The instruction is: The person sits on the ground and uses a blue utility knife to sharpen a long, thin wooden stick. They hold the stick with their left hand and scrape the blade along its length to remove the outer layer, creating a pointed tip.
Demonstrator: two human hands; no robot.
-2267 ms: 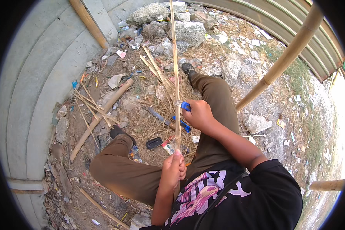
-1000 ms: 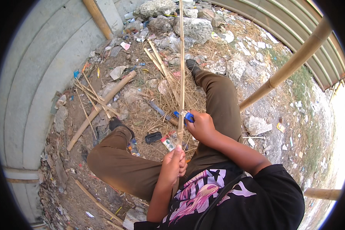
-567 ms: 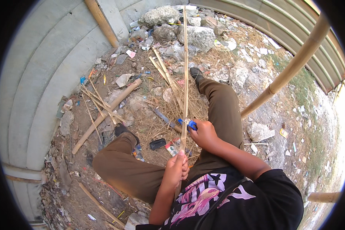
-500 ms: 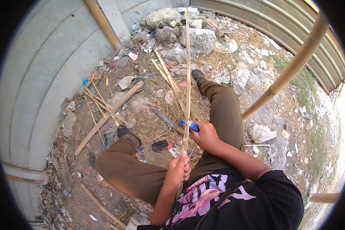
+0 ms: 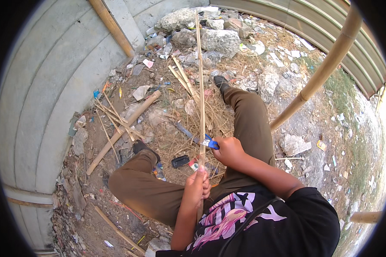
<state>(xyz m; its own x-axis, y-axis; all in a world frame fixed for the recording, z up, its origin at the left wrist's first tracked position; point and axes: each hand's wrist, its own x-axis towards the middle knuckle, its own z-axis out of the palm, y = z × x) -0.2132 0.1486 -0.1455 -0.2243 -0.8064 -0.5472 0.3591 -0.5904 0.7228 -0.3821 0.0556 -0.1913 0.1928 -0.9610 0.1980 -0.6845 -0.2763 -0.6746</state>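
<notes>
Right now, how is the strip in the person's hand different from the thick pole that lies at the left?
The strip is narrow, while the pole is thick and rounded.
The strip is held up by the left grip; the pole lies on the ground.
The strip points ahead, away from the person; the pole lies slanted.
Both are long, straight and tan.

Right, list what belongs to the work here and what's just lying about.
Belongs:
bamboo strip, in the left hand
blue tool, in the right hand
loose strips, probably

Lying about, it seems:
big rock
white scrap
pink scrap
</notes>
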